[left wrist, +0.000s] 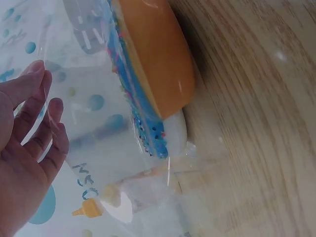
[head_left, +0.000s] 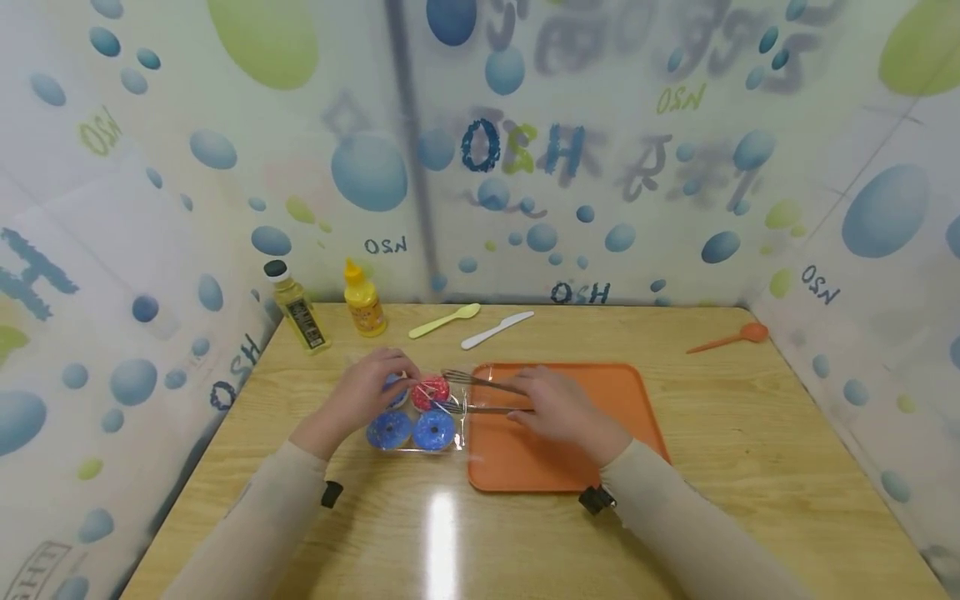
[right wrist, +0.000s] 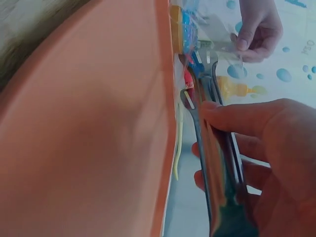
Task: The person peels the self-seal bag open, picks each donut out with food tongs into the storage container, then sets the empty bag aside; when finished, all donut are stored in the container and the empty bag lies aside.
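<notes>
My left hand (head_left: 367,387) pinches the edge of a clear plastic sheet or lid (left wrist: 79,123) over a package of doughnuts. Blue-iced doughnuts (head_left: 433,431) and a pinkish-red one (head_left: 430,392) sit in that package; part of a blue one lies behind the left fingers. In the left wrist view a doughnut with blue icing and sprinkles (left wrist: 153,54) shows its brown side. My right hand (head_left: 558,404) holds metal tongs (right wrist: 212,148) between thumb and fingers. Their slotted tips are spread at the red doughnut's right side; whether they touch it I cannot tell.
An orange tray (head_left: 547,467) lies right of the package, under my right hand. Behind stand an oil-like bottle (head_left: 302,312) and a yellow squeeze bottle (head_left: 365,304). A yellow-green spoon (head_left: 444,321), a white knife (head_left: 497,330) and an orange spoon (head_left: 731,337) lie toward the wall.
</notes>
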Tool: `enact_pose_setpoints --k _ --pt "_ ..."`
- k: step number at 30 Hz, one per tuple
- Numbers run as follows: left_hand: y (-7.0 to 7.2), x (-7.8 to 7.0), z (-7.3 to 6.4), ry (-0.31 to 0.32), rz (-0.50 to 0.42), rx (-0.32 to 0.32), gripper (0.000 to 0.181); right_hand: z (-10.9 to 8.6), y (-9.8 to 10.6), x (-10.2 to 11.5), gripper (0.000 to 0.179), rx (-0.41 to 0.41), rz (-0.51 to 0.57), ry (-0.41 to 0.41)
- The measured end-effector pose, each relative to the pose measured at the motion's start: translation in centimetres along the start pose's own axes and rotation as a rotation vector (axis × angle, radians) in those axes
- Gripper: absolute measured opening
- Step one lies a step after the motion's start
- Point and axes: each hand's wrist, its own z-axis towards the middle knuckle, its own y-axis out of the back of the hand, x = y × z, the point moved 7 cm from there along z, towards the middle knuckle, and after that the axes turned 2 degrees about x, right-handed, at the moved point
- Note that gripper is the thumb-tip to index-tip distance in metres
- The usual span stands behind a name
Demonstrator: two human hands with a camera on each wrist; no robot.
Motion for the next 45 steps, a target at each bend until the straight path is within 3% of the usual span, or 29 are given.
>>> enact_pose_setpoints --k 15,20,26,32,45 --pt "0.2 0.0 -0.2 -0.028 0.013 -0.024 0.008 0.4 -0.1 0.5 0.05 0.016 -0.018 0.002" --pt "0.2 0.2 -0.3 -0.008 0.014 -0.017 0.007 0.0 -0.3 0.7 0.047 -0.026 -0.032 0.04" --pt "0.4 0.8 -0.9 0.044 0.034 -0.016 0.007 -1.3 -0.6 0.4 0.052 -0.074 0.0 0.073" --pt "0.1 1.2 -0.9 0.061 0.038 0.009 0.004 -2.7 0.0 -1.1 0.042 -0.12 0.104 0.01" --pt "0.4 1.4 -1.0 0.08 0.028 -0.012 0.005 -6.8 1.2 -4.0 0.046 -0.21 0.077 0.026"
